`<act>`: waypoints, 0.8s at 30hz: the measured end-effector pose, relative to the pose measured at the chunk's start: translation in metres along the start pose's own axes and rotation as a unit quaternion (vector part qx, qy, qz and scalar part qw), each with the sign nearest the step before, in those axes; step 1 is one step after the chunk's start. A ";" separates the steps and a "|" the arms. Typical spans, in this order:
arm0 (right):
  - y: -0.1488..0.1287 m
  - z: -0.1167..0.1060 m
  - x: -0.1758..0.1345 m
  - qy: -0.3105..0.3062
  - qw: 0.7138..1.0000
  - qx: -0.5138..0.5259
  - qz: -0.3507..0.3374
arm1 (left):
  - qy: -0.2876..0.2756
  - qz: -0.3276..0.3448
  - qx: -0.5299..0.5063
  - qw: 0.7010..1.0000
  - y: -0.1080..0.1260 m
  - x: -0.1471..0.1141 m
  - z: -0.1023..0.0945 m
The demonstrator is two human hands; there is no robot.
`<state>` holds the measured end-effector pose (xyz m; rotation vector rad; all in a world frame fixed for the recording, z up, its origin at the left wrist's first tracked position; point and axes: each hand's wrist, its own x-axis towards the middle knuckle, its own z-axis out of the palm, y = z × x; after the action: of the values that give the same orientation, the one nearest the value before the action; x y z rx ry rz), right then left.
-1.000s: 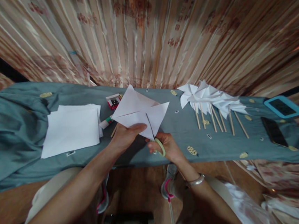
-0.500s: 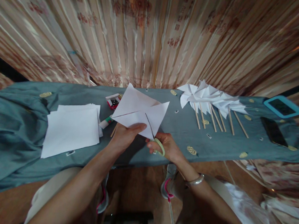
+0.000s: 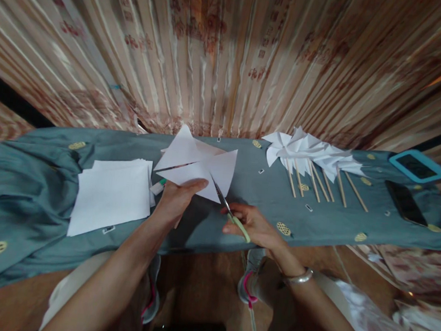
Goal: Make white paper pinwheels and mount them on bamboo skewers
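My left hand (image 3: 179, 198) grips a white sheet of paper (image 3: 218, 168), thumb on top and fingers hidden underneath. Slits run inward from the sheet's corners, and its flaps spread slightly apart. In my right hand (image 3: 252, 225) is a pair of scissors (image 3: 238, 224) with light green handles. Their blades lie at the slit on the sheet's lower right side, pointing up and left. Left of my hands rests a stack of white paper squares (image 3: 113, 195). A glue stick or similar tube (image 3: 158, 186) peeks out beside my left hand, mostly covered.
Several white paper pinwheels (image 3: 310, 150) on wooden sticks (image 3: 314, 181) lie at the back right. A blue-framed tablet (image 3: 417, 165) and a black phone (image 3: 405, 202) are at the far right. A grey-green cloth (image 3: 232, 244) covers the table; a pleated curtain (image 3: 230, 58) hangs behind.
The scissors have drawn back down and right from the sheet, so more of their blades show. The sheet has shifted a little left and now covers the small red box.
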<state>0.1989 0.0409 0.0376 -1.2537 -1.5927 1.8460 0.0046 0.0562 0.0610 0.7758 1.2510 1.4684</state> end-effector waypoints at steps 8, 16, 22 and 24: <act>0.013 -0.044 -0.012 0.240 0.883 -0.404 -0.016 | 0.015 0.006 -0.012 1.000 0.002 0.001 -0.003; 0.025 -0.075 -0.016 0.325 0.740 -0.588 0.020 | -0.033 -0.066 0.004 0.997 -0.018 -0.013 0.005; 0.029 -0.083 -0.015 0.320 0.717 -0.619 0.001 | -0.071 -0.135 -0.087 0.984 -0.040 -0.018 0.014; 0.029 -0.082 -0.014 0.314 0.722 -0.616 0.004 | -0.077 -0.159 -0.110 0.978 -0.043 -0.019 0.016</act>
<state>0.2799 0.0693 0.0202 -2.0039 -2.3038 -0.0436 0.0366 0.0412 0.0266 0.5040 1.0211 1.2346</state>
